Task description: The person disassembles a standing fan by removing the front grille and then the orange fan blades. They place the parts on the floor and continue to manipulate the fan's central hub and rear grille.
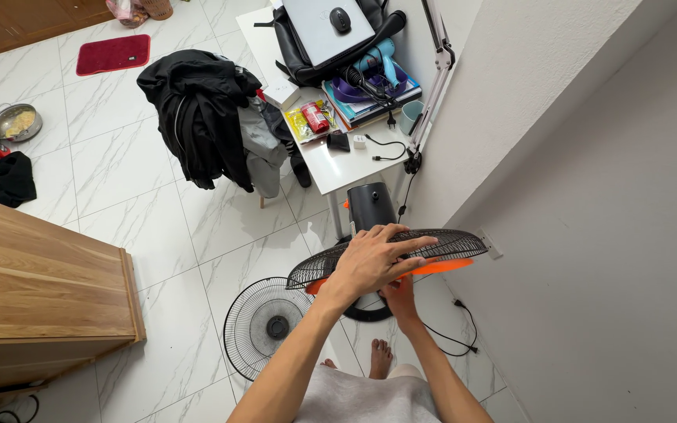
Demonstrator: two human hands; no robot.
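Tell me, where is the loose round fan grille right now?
The loose fan grille lies flat on the white tiled floor, lower middle of the head view, just left of the left hand and the fan.

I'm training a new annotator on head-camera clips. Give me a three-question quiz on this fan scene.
1. True or false: the left hand rests on top of the fan's rear grille.
2. Where does the loose front grille lie?
3. The fan blade is: A green, B orange, C white.

Key: 1 true. 2 On the tiled floor, left of the fan base. 3 B.
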